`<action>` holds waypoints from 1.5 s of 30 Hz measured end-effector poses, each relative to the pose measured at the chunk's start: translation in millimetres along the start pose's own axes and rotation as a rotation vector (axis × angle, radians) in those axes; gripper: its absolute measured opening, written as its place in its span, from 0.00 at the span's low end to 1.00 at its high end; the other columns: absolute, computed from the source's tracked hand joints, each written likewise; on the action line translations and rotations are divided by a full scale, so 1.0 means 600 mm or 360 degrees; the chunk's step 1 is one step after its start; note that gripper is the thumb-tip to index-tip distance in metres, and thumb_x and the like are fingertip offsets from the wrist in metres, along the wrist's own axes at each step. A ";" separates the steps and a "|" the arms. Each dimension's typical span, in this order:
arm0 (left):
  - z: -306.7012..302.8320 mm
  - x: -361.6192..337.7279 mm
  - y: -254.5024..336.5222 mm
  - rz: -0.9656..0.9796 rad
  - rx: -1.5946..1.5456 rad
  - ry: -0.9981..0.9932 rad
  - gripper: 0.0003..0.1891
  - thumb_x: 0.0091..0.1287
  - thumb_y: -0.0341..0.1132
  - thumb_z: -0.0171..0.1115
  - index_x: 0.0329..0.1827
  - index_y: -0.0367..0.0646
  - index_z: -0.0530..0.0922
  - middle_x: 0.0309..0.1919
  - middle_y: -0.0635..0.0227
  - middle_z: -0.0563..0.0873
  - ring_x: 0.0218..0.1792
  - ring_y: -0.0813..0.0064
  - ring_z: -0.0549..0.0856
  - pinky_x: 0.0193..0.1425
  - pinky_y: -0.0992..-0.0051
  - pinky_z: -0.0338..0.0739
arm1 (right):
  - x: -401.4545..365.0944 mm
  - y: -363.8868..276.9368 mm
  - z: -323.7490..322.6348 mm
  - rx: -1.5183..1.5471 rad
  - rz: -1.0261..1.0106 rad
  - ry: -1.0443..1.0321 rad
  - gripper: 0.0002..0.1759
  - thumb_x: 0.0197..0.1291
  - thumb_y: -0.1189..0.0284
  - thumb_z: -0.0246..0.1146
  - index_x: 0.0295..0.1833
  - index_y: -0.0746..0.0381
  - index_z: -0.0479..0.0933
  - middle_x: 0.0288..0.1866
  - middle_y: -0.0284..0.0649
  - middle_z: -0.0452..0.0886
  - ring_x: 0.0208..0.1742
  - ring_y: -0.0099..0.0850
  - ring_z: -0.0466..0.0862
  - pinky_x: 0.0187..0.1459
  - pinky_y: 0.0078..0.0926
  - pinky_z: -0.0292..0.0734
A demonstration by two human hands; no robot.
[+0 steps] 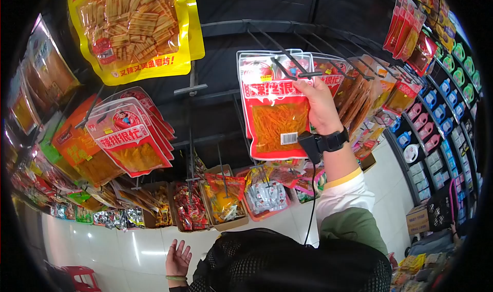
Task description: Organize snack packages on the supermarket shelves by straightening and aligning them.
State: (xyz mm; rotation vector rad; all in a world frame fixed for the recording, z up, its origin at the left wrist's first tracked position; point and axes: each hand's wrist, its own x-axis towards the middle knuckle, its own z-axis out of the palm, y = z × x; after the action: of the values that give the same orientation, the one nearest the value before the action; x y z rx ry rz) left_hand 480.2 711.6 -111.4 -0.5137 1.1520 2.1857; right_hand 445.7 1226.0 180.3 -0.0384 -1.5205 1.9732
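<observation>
My right hand grips the upper right edge of a red snack packet, thumb on its front near the prong tip. Shredded orange food shows through the packet's clear window, with a barcode at its lower right. A black metal hook overlaps the top of the packet, and another packet shows just behind it. Low in the view, my left hand hangs over the floor, palm up and fingers loosely apart, holding nothing. A black strap with a device sits on my right wrist, and a cable runs down from it.
A large yellow snack bag hangs at upper left, above more red packets on hooks. Cardboard boxes of small snacks line the bottom. Brown packets hang to the right, before shelves of bottles. A red stool stands lower left.
</observation>
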 end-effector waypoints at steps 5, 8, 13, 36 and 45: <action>0.033 0.000 0.024 0.0052 -0.0022 -0.0119 0.21 0.68 0.49 0.49 0.62 0.56 0.68 0.56 0.70 0.77 0.53 0.66 0.78 0.54 0.66 0.72 | -0.017 -0.036 0.010 0.0182 0.0209 -0.0041 0.10 0.60 0.76 0.58 0.48 0.64 0.75 0.43 0.39 0.81 0.43 0.26 0.82 0.48 0.24 0.76; 0.070 -0.003 0.038 0.0102 -0.0054 -0.0276 0.24 0.70 0.44 0.48 0.67 0.47 0.62 0.59 0.60 0.74 0.54 0.62 0.78 0.56 0.66 0.74 | -0.033 -0.056 0.012 0.0176 0.0362 -0.0003 0.11 0.60 0.77 0.57 0.49 0.66 0.74 0.44 0.41 0.81 0.43 0.28 0.82 0.47 0.26 0.78; 0.138 -0.008 0.057 0.0124 0.0111 -0.0474 0.24 0.69 0.45 0.48 0.66 0.49 0.63 0.60 0.59 0.72 0.56 0.62 0.76 0.59 0.66 0.71 | -0.066 -0.081 0.023 0.0130 0.0359 -0.0032 0.13 0.60 0.77 0.57 0.51 0.66 0.72 0.46 0.42 0.81 0.45 0.28 0.82 0.50 0.26 0.77; 0.374 -0.025 0.107 0.0653 0.0573 -0.1188 0.51 0.45 0.41 0.76 0.69 0.40 0.52 0.62 0.65 0.69 0.62 0.72 0.69 0.66 0.68 0.62 | -0.200 0.050 0.153 0.0549 0.0874 -0.0451 0.15 0.62 0.75 0.57 0.54 0.65 0.70 0.48 0.39 0.79 0.48 0.25 0.79 0.51 0.24 0.75; 0.306 -0.036 0.085 0.0470 0.0204 -0.0692 0.21 0.61 0.28 0.59 0.58 0.37 0.68 0.51 0.65 0.79 0.50 0.75 0.79 0.56 0.73 0.72 | -0.209 0.097 0.170 0.0548 0.1101 -0.0509 0.17 0.66 0.72 0.52 0.59 0.63 0.66 0.52 0.41 0.77 0.50 0.25 0.79 0.52 0.25 0.75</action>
State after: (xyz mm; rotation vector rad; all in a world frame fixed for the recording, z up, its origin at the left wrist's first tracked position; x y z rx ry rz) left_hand 452.0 835.6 32.2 0.1964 1.1654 2.2906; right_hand 478.9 1068.9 119.5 -0.1224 -1.4502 2.8911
